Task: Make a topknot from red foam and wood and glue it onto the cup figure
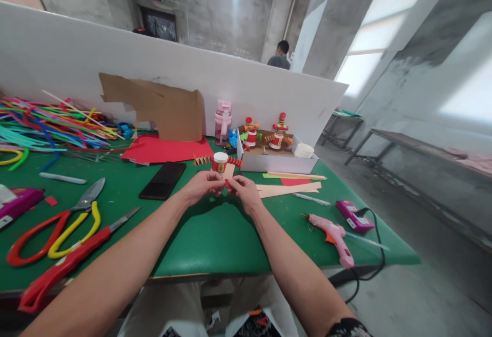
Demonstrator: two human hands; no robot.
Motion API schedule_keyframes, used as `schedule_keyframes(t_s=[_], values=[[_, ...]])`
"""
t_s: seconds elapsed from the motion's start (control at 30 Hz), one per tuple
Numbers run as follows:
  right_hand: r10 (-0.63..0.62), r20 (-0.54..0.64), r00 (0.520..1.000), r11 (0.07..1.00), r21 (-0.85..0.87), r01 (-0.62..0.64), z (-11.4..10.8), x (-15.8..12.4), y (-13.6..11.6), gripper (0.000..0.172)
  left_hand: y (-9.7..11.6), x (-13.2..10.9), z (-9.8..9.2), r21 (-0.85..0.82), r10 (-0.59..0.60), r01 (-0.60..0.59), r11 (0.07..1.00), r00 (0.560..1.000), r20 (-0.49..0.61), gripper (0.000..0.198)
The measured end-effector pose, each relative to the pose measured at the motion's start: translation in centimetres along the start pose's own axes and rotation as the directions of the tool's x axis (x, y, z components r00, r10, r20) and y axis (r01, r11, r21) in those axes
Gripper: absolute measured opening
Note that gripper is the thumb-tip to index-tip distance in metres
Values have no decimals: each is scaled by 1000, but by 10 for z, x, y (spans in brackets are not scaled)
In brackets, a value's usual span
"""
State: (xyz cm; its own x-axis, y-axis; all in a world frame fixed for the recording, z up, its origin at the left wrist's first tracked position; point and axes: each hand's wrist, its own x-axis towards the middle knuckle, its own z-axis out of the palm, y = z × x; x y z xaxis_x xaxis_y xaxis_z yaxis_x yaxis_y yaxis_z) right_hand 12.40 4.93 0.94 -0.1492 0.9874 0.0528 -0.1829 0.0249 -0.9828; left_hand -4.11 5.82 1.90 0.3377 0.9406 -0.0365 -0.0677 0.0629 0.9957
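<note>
While our left hand (pixel 207 183) and right hand (pixel 245 191) pinch a small red piece (pixel 227 183) mid-frame, too light pressure could drop it.

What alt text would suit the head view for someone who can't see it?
The left hand and right hand meet at a small red piece over a green table, a cup just beyond. Scissors lie to the left, a glue gun to the right, and two figures stand in a box farther back.
</note>
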Motion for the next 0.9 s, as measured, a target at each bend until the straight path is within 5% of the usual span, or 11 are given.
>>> schedule_keyframes(t_s=[0.23, 0.43, 0.9], values=[[-39, -9, 999, 996, -77, 39, -2, 2, 4, 28, -2, 3, -3, -4, -12, 12, 1000, 999, -30, 38], [1, 64, 998, 992, -128, 7, -3, 1, 3, 26, -2, 4, 0, 76, 106, -103, 992, 993, -46, 36], [-108, -9, 994, 973, -206, 103, 0, 1, 0, 21, -3, 4, 3, 54, 126, -122, 991, 989, -79, 42]])
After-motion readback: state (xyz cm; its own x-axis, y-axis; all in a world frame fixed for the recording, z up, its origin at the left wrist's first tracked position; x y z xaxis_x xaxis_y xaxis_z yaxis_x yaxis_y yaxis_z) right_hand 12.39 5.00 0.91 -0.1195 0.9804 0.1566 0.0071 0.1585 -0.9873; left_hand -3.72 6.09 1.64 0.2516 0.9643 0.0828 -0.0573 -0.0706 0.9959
